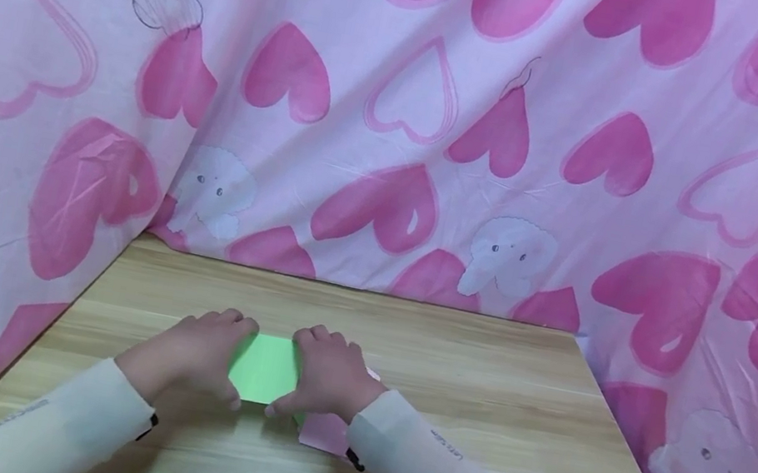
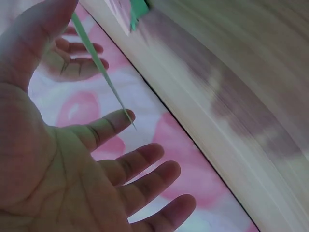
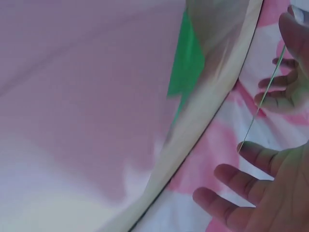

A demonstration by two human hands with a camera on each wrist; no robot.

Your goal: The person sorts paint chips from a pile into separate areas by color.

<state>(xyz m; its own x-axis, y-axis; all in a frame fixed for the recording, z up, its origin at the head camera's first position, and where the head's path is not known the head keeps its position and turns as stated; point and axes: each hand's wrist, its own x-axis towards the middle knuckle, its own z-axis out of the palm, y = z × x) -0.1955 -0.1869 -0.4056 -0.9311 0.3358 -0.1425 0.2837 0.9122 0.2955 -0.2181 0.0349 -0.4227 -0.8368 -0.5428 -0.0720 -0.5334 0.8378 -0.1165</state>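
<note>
A small sheet of green paper [image 1: 264,368] is held above the wooden table, its face toward the head camera. My left hand [image 1: 207,350] grips its left side between thumb and forefinger, and my right hand [image 1: 330,376] grips the right side the same way. From the left wrist the green paper [image 2: 99,63] is seen nearly edge-on, stretching from thumb to forefinger. The other fingers of the left hand [image 2: 67,164] are spread apart. Below the right hand lies pink paper [image 1: 325,434], partly hidden by that hand and wrist, with a darker green piece [image 3: 186,63] beside it.
The wood-grain table [image 1: 468,421] extends to both sides and behind the hands. Around its back and sides hangs a pink curtain [image 1: 402,105] printed with hearts and white cartoon figures.
</note>
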